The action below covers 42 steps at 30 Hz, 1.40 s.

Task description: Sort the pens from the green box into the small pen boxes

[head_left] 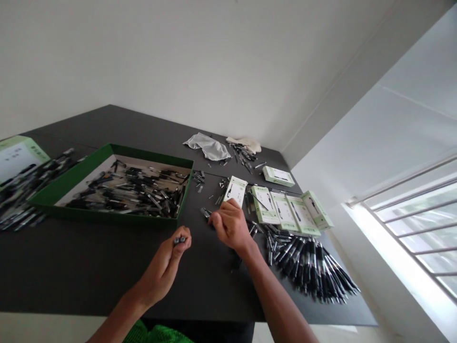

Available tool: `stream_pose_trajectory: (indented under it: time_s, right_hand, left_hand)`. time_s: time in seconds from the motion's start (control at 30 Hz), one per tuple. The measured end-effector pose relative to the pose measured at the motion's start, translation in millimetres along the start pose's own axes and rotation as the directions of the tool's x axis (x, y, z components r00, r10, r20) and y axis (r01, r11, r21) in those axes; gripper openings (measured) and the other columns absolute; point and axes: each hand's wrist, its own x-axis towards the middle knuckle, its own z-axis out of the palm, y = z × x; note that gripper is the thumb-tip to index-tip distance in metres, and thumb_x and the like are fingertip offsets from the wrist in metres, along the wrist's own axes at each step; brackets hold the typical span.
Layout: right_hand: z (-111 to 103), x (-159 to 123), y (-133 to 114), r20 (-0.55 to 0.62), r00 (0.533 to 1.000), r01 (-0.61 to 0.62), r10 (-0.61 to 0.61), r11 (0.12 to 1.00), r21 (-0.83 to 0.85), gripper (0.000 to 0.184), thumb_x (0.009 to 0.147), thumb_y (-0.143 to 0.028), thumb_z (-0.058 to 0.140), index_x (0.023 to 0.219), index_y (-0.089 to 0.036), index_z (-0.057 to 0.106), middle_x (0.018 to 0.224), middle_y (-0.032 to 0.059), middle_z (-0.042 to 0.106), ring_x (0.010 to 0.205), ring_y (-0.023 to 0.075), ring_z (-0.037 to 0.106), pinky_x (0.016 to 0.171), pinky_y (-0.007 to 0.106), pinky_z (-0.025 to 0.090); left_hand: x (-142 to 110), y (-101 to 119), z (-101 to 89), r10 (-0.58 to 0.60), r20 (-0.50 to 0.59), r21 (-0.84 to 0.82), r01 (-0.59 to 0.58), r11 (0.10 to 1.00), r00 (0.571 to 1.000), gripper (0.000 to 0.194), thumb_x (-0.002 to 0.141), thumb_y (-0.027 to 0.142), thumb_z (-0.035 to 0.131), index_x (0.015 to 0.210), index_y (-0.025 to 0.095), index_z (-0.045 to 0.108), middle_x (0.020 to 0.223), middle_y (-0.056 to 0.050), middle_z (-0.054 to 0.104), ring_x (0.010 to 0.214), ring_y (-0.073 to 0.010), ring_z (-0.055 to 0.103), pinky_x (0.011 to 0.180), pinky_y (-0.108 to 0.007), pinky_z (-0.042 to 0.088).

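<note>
My left hand (164, 267) is closed around a couple of pens (179, 240), whose grey ends poke out by the thumb. It is just in front of the near right corner of a green tray (117, 218). To its right, my right hand (232, 224) is curled closed above the table; what its fingers hold, if anything, is hidden. Shiny pen parts (205, 213) show right beside those fingers, and I cannot tell whether they touch. Behind this hand stands a white and green pen box (236, 187). Loose black pens (153, 190) fill the tray.
A fan of black pens (314, 271) lies at the right, below several pen boxes (283, 209). Another pen box (278, 176) lies farther back. Grey cloth (209, 146) and more pens (244, 155) are near the wall. At left, pens (39, 186) lie by a box (17, 159).
</note>
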Motion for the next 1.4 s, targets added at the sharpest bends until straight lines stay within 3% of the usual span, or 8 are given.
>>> stream_pose_trajectory:
  time_s: [0.13,0.3,0.43,0.57,0.8,1.0,1.4]
  right_hand:
    - [13,2,-10,0.131,0.988,0.083,-0.082,0.997,-0.006,0.048,0.109,-0.025,0.038,0.067,-0.021,0.060,0.061,0.0024,0.066,0.066,0.0180,0.052,0.075,0.039,0.038]
    - [4,5,-13,0.092,0.993,0.074,-0.074,0.997,0.002,0.044,0.109,-0.025,0.040,0.073,-0.020,0.065,0.065,0.0022,0.068,0.070,0.0179,0.052,0.078,0.039,0.038]
    - [-13,6,-2,0.072,0.997,-0.039,0.042,0.999,-0.032,0.045,0.110,-0.025,0.041,0.074,-0.020,0.067,0.066,0.0026,0.069,0.071,0.0182,0.052,0.078,0.039,0.038]
    - [-21,4,10,0.067,0.992,-0.104,0.105,0.994,-0.018,0.045,0.110,-0.025,0.040,0.075,-0.020,0.068,0.068,0.0030,0.070,0.070,0.0179,0.053,0.075,0.037,0.040]
    - [-11,4,4,0.149,0.987,-0.054,0.054,0.999,0.001,0.047,0.110,-0.027,0.040,0.074,-0.020,0.067,0.065,0.0027,0.067,0.069,0.0175,0.054,0.075,0.037,0.042]
    - [-7,6,1,0.195,0.980,-0.036,0.033,0.999,0.012,0.046,0.110,-0.026,0.041,0.073,-0.020,0.067,0.066,0.0034,0.068,0.072,0.0177,0.056,0.077,0.036,0.042]
    - [-24,4,11,0.087,0.988,-0.130,0.130,0.991,0.003,0.047,0.111,-0.027,0.040,0.074,-0.021,0.069,0.069,0.0037,0.071,0.071,0.0189,0.055,0.077,0.038,0.043]
  left_hand:
    - [-3,-2,-1.5,0.014,0.058,-0.011,-0.014,1.000,0.998,0.035,0.112,0.043,0.031,0.086,0.023,0.044,0.082,0.001,0.042,0.075,-0.0189,0.040,0.072,-0.031,0.034]
    - [-9,-4,-3.1,0.021,0.121,-0.058,-0.014,0.998,0.992,0.033,0.112,0.042,0.031,0.089,0.024,0.046,0.086,0.000,0.046,0.081,-0.0199,0.044,0.077,-0.031,0.036]
    - [-9,-1,-3.0,0.065,0.168,-0.074,-0.054,0.996,0.984,0.036,0.112,0.045,0.030,0.088,0.024,0.046,0.085,0.000,0.046,0.081,-0.0199,0.045,0.086,-0.033,0.038]
    - [-7,1,-3.4,0.096,0.146,-0.070,-0.086,0.994,0.985,0.036,0.112,0.045,0.030,0.088,0.024,0.045,0.085,0.000,0.045,0.080,-0.0195,0.044,0.081,-0.032,0.037]
    - [-11,-5,-4.3,0.055,0.155,-0.058,-0.047,0.997,0.986,0.033,0.112,0.044,0.032,0.090,0.024,0.046,0.082,0.001,0.049,0.077,-0.0188,0.046,0.095,-0.034,0.038]
    - [-13,-5,-5.3,0.045,0.191,-0.041,-0.038,0.998,0.981,0.036,0.111,0.048,0.031,0.091,0.024,0.049,0.088,-0.002,0.053,0.079,-0.0200,0.047,0.089,-0.034,0.041]
    - [-9,2,-3.4,0.084,0.162,-0.077,-0.072,0.994,0.983,0.037,0.111,0.047,0.033,0.085,0.024,0.045,0.082,-0.001,0.048,0.076,-0.0201,0.045,0.091,-0.037,0.039]
